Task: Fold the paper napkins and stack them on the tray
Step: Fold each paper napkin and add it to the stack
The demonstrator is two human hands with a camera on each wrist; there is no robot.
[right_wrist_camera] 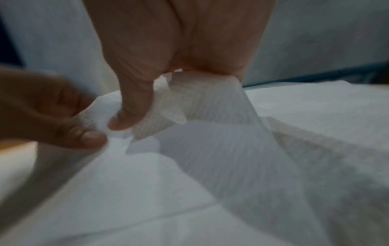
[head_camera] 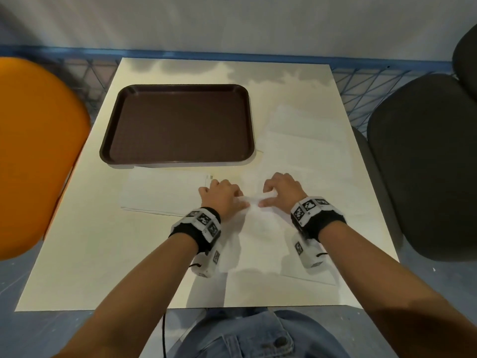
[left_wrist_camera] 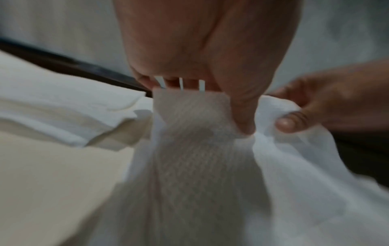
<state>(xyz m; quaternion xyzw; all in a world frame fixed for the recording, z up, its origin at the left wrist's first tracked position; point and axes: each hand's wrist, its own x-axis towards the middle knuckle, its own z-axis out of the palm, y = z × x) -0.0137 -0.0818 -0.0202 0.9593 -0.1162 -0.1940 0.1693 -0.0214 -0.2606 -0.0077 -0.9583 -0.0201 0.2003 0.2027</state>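
A white paper napkin (head_camera: pixel 260 228) hangs lifted over the table's near middle, its top edge bunched between both hands. My left hand (head_camera: pixel 223 196) pinches that edge with thumb and curled fingers; the same pinch shows in the left wrist view (left_wrist_camera: pixel 210 93). My right hand (head_camera: pixel 280 191) pinches the napkin (right_wrist_camera: pixel 210 158) beside it, thumb against fingers (right_wrist_camera: pixel 147 99). The two hands almost touch. A brown tray (head_camera: pixel 178 125) lies on the table's far left, nothing on it. More white napkins (head_camera: pixel 165 192) lie flat in front of the tray, and others (head_camera: pixel 304 140) lie to its right.
The cream table (head_camera: pixel 77 254) has bare surface at its near left. An orange chair (head_camera: pixel 33 156) stands at the left, a dark chair (head_camera: pixel 423 161) at the right. A blue wire fence (head_camera: pixel 361 81) runs behind the table.
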